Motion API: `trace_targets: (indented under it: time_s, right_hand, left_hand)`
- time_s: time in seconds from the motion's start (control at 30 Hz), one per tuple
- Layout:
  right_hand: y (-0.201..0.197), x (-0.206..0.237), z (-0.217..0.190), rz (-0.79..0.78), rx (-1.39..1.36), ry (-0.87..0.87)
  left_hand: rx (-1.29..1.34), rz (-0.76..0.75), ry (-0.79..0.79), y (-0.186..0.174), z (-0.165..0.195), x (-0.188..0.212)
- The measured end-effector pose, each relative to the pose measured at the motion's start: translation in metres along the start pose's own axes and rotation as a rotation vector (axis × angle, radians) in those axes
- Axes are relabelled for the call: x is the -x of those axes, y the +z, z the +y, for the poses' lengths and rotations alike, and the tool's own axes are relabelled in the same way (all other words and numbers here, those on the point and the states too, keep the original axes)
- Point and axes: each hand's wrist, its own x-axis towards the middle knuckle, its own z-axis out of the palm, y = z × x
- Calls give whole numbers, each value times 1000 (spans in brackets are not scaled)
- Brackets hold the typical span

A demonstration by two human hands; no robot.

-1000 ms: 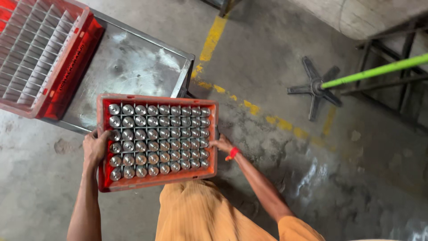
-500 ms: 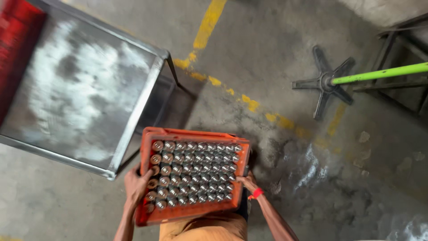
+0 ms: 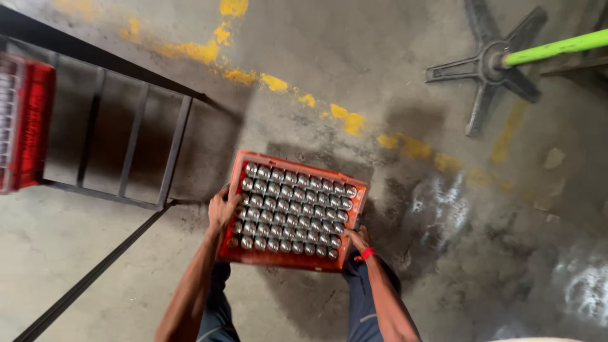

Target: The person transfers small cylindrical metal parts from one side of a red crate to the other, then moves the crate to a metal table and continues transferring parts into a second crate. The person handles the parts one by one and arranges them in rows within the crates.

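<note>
Low over the floor [image 3: 443,266], both hands, left hand [image 3: 221,208] and right hand [image 3: 358,239], grip the crate [image 3: 292,218] by opposite sides, keeping its bottles [image 3: 290,209] level and upright.

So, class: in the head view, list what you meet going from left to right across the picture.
Red crate at the edge → metal rack → left hand → orange crate of metal cans → right hand → star-shaped metal base → green pole

Single head view, steep downward, near crate [image 3: 292,211], floor [image 3: 481,253].
</note>
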Motion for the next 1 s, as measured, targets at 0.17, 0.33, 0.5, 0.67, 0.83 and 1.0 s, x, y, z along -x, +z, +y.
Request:
trace_targets:
  time_s: [0.17, 0.33, 0.5, 0.67, 0.83, 1.0]
  right_hand:
    - [30, -74, -42, 95, 142, 90]
    - [60, -131, -86, 49, 73, 158]
    - [85, -163, -128, 97, 126, -14]
    - [103, -168, -152, 160, 262, -156]
    - [96, -131, -172, 93, 476, -107]
    - [69, -59, -198, 242, 449, -153]
  left_hand:
    - [-53, -69, -27, 31, 17, -88]
    - [-21, -86, 6, 44, 34, -154]
    - [-19, -23, -15, 36, 55, -191]
    - [-98, -10, -30, 24, 60, -210]
    - [-111, 145, 388, -1, 53, -177]
    - [-217, 170, 328, -51, 50, -80]
